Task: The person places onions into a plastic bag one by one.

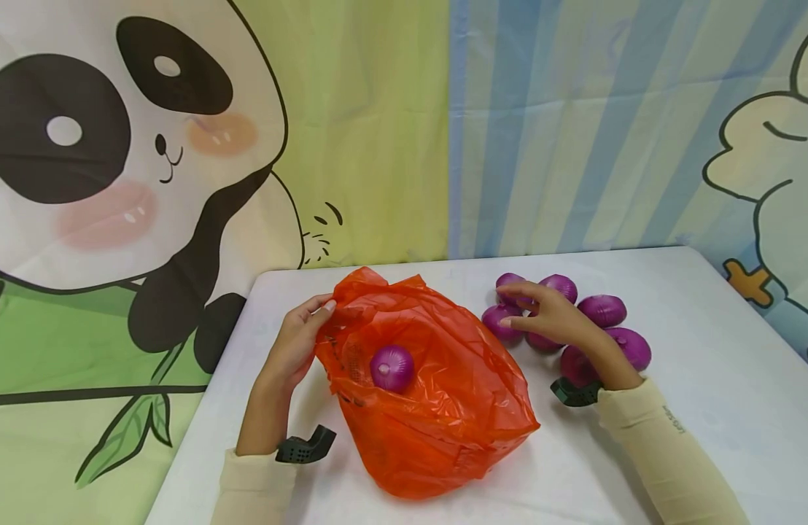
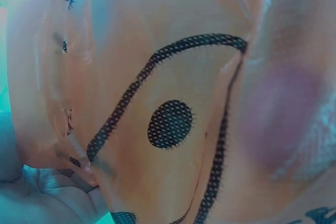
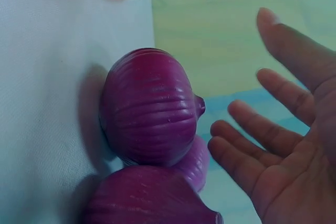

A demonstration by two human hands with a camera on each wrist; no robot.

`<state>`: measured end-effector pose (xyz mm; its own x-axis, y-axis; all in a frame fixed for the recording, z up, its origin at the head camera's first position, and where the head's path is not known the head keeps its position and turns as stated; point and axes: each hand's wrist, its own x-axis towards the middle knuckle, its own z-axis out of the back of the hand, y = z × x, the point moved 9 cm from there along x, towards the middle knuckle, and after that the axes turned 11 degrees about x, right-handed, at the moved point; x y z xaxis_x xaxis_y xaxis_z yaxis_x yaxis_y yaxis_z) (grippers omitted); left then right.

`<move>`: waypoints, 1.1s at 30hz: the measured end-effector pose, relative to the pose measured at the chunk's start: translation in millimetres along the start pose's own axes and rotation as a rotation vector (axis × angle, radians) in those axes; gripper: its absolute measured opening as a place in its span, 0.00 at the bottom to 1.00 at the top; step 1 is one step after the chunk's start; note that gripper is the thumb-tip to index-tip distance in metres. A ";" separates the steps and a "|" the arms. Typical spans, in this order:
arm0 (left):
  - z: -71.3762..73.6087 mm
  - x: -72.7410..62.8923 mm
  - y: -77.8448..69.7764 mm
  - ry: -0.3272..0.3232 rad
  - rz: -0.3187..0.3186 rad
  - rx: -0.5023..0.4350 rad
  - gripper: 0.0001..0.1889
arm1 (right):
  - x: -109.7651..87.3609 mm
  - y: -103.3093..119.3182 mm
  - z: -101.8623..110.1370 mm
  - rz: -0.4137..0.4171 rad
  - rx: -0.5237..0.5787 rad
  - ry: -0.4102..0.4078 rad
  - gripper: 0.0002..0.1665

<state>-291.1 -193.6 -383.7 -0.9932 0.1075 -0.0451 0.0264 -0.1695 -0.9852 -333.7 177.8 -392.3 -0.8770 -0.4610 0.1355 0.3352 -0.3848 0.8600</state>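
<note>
Biggest thing first: I've got a cartoon panda backdrop (image 1: 378,146) behind my white surface (image 1: 719,350). On that there's a crinkly orange-red plastic bag (image 1: 437,437), mouth gaping, and my left hand (image 1: 297,339) is pinching its rim. My right hand (image 1: 551,313) is released, fingers loosely spread, right by a cluster of purple onions (image 1: 603,311) beside the bag. One single onion (image 1: 392,368) sits inside it.

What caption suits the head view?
Left hand grips an orange bag with an onion inside; right hand hovers by more onions.
</note>
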 end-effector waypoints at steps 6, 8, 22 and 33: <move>-0.6 0.2 -0.4 -0.002 0.001 0.006 0.25 | 3.9 3.8 -7.3 0.044 -0.054 0.011 0.34; -0.8 0.3 -0.3 -0.003 0.002 0.009 0.25 | 4.8 2.9 -9.2 0.051 -0.067 0.013 0.34; -2.2 -1.5 -4.9 0.002 -0.002 0.023 0.26 | 8.5 5.8 -26.9 0.055 -0.213 0.102 0.34; -1.7 -0.6 0.1 0.000 0.012 0.021 0.25 | 7.9 -0.4 -32.9 0.025 -0.352 0.129 0.32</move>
<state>-290.3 -192.1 -384.1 -0.9928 0.1051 -0.0569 0.0359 -0.1915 -0.9808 -329.3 148.0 -407.7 -0.8237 -0.5625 0.0719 0.4737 -0.6128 0.6325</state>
